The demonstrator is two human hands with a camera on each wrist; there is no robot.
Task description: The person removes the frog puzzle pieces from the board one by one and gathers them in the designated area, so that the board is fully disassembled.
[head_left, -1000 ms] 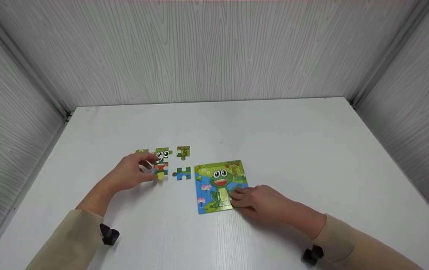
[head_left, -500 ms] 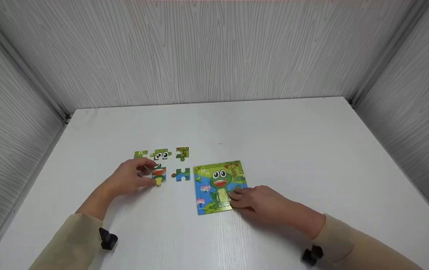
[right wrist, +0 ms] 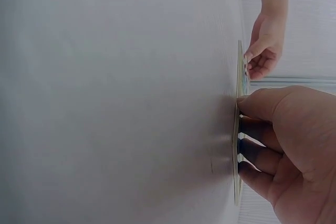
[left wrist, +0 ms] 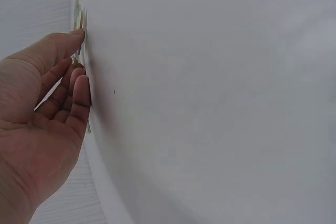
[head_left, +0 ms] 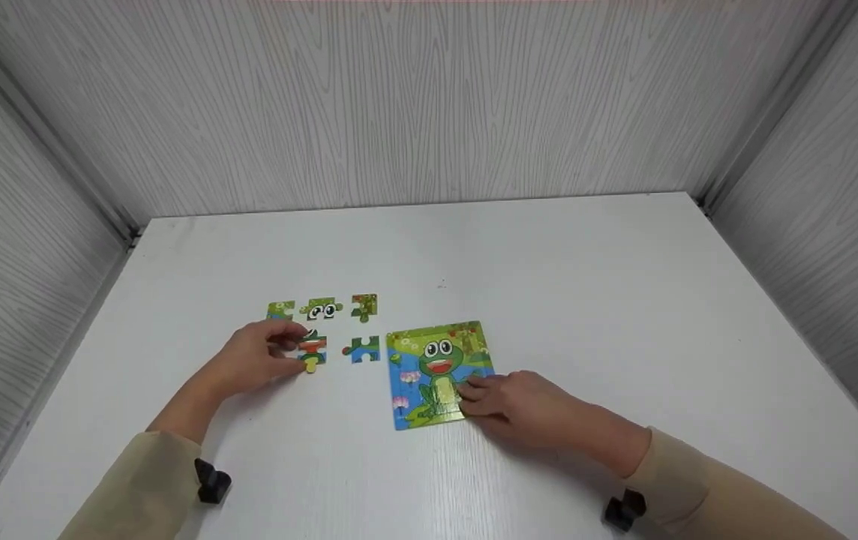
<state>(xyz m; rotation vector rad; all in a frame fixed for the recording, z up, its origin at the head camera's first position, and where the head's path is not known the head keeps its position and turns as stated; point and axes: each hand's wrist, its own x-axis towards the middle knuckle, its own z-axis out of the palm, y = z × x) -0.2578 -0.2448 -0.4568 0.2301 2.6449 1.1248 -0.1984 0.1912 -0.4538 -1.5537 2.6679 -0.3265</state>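
Observation:
In the head view my left hand (head_left: 256,360) pinches a jigsaw piece (head_left: 313,346) printed with the frog's red mouth, thumb at its lower edge and fingers at its upper left. Other loose pieces lie around it: one with the frog's eyes (head_left: 322,309), a green corner piece (head_left: 364,306), a blue and green piece (head_left: 363,349) and a partly covered piece (head_left: 280,309). My right hand (head_left: 523,405) rests on the lower right of a square frog puzzle board (head_left: 414,345). In the right wrist view its fingertips (right wrist: 247,148) touch the board's face, thumb along the edge.
A white table (head_left: 586,277) carries everything. Grained panels, such as the back panel (head_left: 429,105), rise behind it and on both sides. A black wrist mount (head_left: 213,481) sits at the left cuff, another black mount (head_left: 625,511) at the right.
My left hand has drawn the mouth piece slightly down and left, away from the eyes piece, which now shows whole. The right hand and the board stay in place.

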